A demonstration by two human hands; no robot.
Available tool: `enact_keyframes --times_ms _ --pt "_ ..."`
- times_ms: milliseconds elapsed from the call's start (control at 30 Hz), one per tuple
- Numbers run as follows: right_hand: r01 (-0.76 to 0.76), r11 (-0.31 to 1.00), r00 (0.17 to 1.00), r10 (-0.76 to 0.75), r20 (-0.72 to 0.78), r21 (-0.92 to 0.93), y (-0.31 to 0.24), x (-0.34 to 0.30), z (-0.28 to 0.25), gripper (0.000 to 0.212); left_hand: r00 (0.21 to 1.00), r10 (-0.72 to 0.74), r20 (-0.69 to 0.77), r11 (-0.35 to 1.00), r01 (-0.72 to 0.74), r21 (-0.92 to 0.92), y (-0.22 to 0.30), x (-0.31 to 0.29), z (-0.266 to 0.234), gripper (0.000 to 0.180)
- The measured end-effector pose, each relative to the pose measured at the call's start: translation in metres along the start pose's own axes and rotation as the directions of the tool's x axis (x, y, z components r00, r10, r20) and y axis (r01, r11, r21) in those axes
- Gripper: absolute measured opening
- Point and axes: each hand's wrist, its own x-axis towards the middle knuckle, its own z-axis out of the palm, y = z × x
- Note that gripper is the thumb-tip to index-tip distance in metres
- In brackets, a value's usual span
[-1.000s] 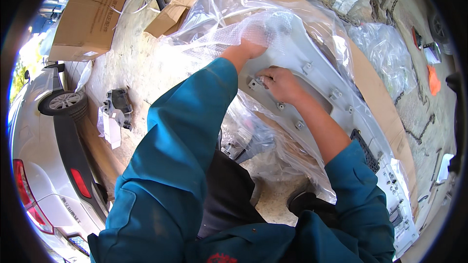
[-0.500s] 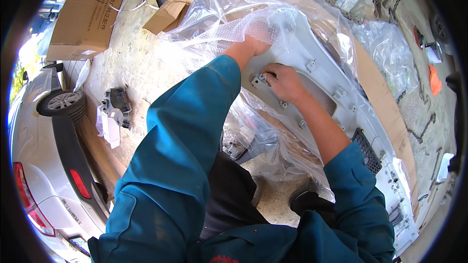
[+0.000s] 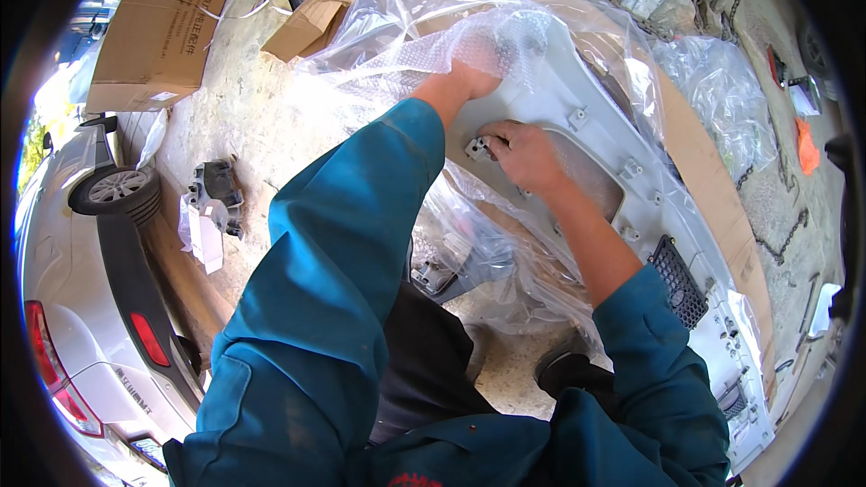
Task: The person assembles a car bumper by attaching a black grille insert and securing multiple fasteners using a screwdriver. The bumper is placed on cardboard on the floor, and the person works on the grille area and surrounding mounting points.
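Note:
A long pale grey bumper cover (image 3: 645,185) lies with its mounting-tab side up, partly wrapped in clear plastic film (image 3: 397,0). My left hand (image 3: 476,72) reaches under a sheet of bubble wrap (image 3: 451,41) at the far left end of the cover; its fingers are hidden behind the wrap. My right hand (image 3: 530,158) is closed, thumb and bent fingers pinched together at a small grey bracket (image 3: 478,146) beside the rounded opening in the cover. Whatever lies between these fingertips is too small to make out.
Flattened cardboard (image 3: 713,185) lies beneath the cover. A large carton (image 3: 162,27) stands at far left, near a black car part (image 3: 216,189) on the floor. A silver car (image 3: 99,307) is parked at left. Crumpled plastic (image 3: 717,95) and chains (image 3: 771,239) lie on the right.
My right hand has shifted very slightly left at the bracket, its fingers bent a little differently. The left hand stays under the bubble wrap.

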Motion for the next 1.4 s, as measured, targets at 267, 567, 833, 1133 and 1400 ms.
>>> enact_keyframes --times_ms 267,567,833,1133,1400 --pt "0.165 0.980 0.966 -0.184 -0.180 -0.113 -0.005 -0.018 0.016 0.021 0.988 -0.088 0.131 0.996 0.084 0.036 0.013 0.002 -0.009 0.050" --pt "-0.035 0.993 0.962 0.004 -0.272 -0.110 -0.020 -0.032 0.041 0.041 0.993 -0.066 0.094 0.997 0.063 0.040 0.007 0.000 -0.006 0.049" --pt "0.015 0.872 0.964 -0.143 -0.225 -0.489 -0.013 -0.028 0.048 0.040 0.992 -0.084 0.092 0.996 0.086 -0.013 0.009 -0.002 -0.003 0.051" --pt "0.044 0.899 0.944 -0.180 -0.276 -0.435 -0.010 -0.026 0.059 0.035 0.994 -0.078 0.079 0.996 0.075 0.040 0.003 0.002 0.006 0.051" --pt "0.162 0.860 0.920 -0.309 -0.240 -0.484 -0.009 -0.027 0.059 0.026 0.985 -0.066 0.161 0.994 0.050 0.099 0.012 0.006 -0.008 0.048"
